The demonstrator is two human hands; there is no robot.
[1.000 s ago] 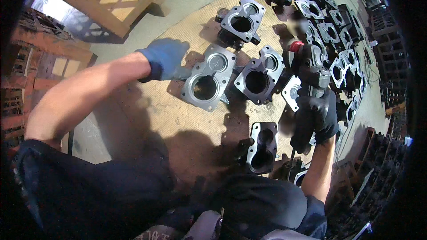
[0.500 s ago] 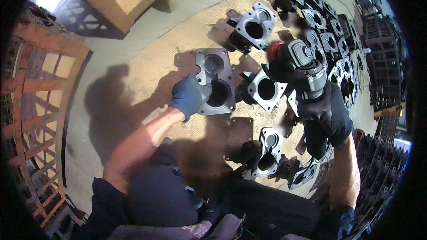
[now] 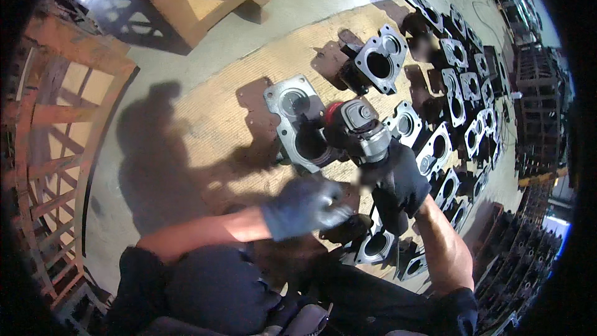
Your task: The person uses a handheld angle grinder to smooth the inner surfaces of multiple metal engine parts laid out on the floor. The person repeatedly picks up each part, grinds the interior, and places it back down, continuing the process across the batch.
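My right hand [image 3: 407,180], in a dark glove, is closed round an angle grinder [image 3: 367,130] with a red disc at its head. The grinder hangs over the right side of a grey metal casting [image 3: 283,132], partly hiding it. That casting has a flat face with two large round openings, and it rests on the ribbed mat [image 3: 214,102]. My left hand [image 3: 305,208], gloved as well, is below the casting and apart from it. Motion smears its fingers, so I cannot make out whether they hold anything.
Similar castings [image 3: 380,61] stand across the mat to the right, several in loose rows. An orange metal rack [image 3: 62,115] is at the left, and another orange frame [image 3: 186,31] at the far side. Stacked dark parts [image 3: 525,267] line the right.
My left hand has let go of the casting and moved down and to the right. My right hand has brought the grinder left, over the casting. The view has shifted slightly.
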